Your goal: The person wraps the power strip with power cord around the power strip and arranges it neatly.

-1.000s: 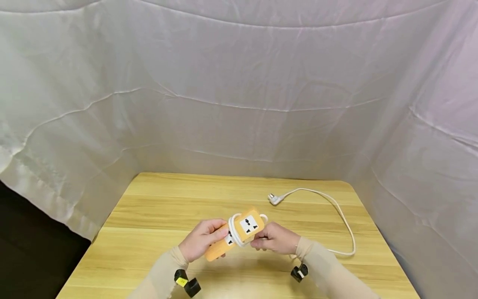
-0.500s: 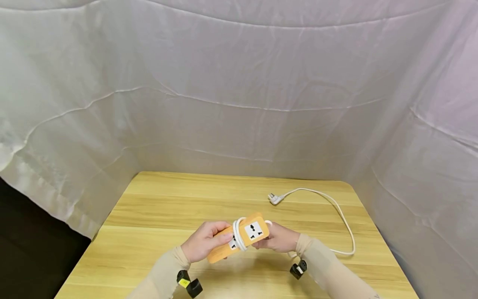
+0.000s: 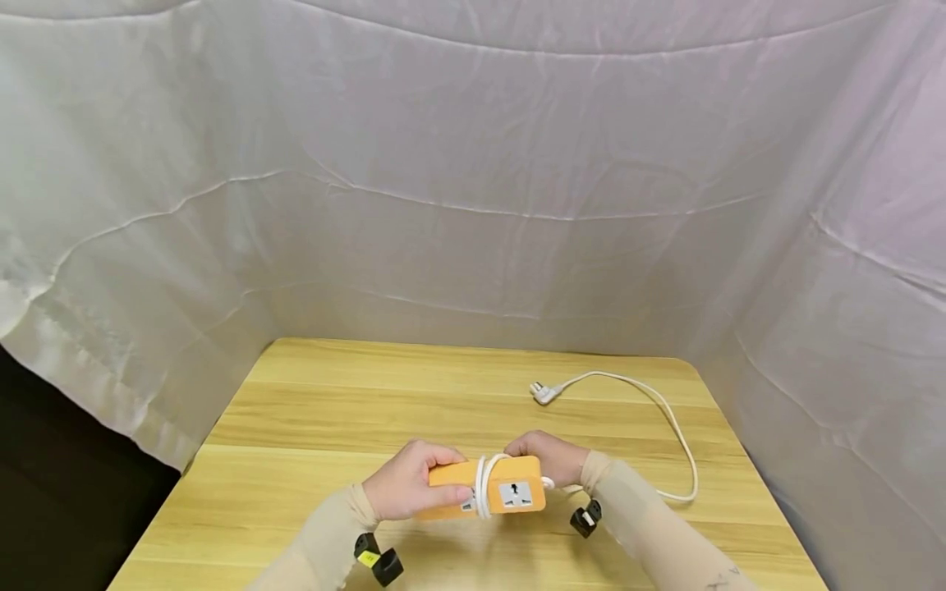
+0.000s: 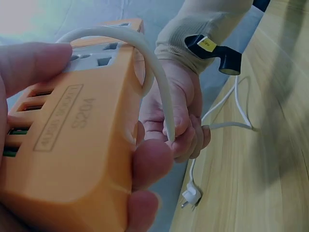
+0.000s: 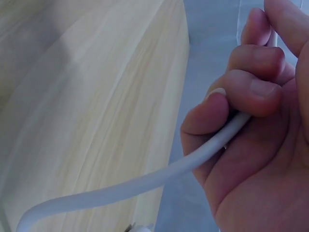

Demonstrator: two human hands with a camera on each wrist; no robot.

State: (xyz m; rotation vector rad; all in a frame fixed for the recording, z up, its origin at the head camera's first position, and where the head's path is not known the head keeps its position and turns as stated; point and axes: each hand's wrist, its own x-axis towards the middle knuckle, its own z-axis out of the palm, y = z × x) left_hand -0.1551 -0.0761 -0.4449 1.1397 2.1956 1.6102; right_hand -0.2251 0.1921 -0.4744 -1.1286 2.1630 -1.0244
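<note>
While my left hand (image 3: 410, 486) grips the orange USB power strip (image 3: 521, 470) over the worktop (image 3: 355, 394), well short of its far edge, my right hand (image 3: 554, 456) is curled round the white cord (image 5: 130, 186). Mid-wrap, I reckon; next loop probably wants steady tension.

Creased grey fabric (image 3: 473, 164) hangs behind and beside a wood-grain tabletop (image 3: 332, 402), black area (image 3: 59, 492) lower left.

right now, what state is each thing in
Power strip: held in the left hand, cord wound round it
Cord: partly wound, gripped by the right hand, rest loose on the table
Plug: lying on the table, unplugged
End socket: nothing plugged in
Visible USB ports: nothing plugged in
</note>
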